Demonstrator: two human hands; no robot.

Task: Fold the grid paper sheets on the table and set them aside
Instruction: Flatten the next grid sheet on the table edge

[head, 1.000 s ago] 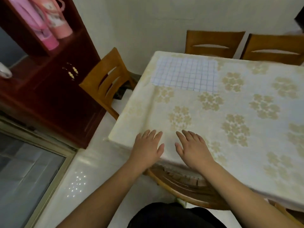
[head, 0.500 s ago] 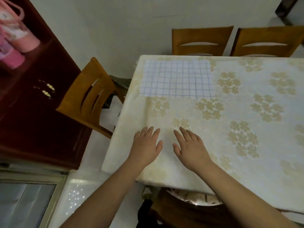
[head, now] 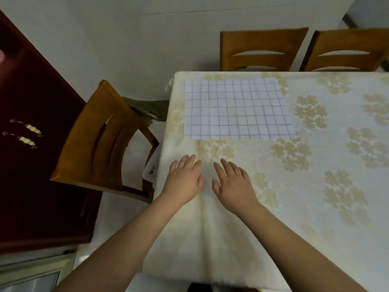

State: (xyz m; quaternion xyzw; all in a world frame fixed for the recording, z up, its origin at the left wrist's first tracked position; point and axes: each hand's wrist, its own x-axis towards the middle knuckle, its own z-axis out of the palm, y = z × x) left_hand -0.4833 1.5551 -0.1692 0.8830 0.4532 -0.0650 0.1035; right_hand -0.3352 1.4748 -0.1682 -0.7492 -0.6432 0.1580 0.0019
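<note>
Lying flat on the table [head: 315, 207] at its far left corner: grid paper sheet [head: 237, 109], probably light and limp, best pinched at a near corner. Resting flat-fingered, holding nothing: left hand [head: 184, 179], right hand [head: 232, 184].

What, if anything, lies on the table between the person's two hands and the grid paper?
Nothing visible: only bare flowered tablecloth separates the left hand and right hand from the grid paper, which lies flat beyond them.
</note>
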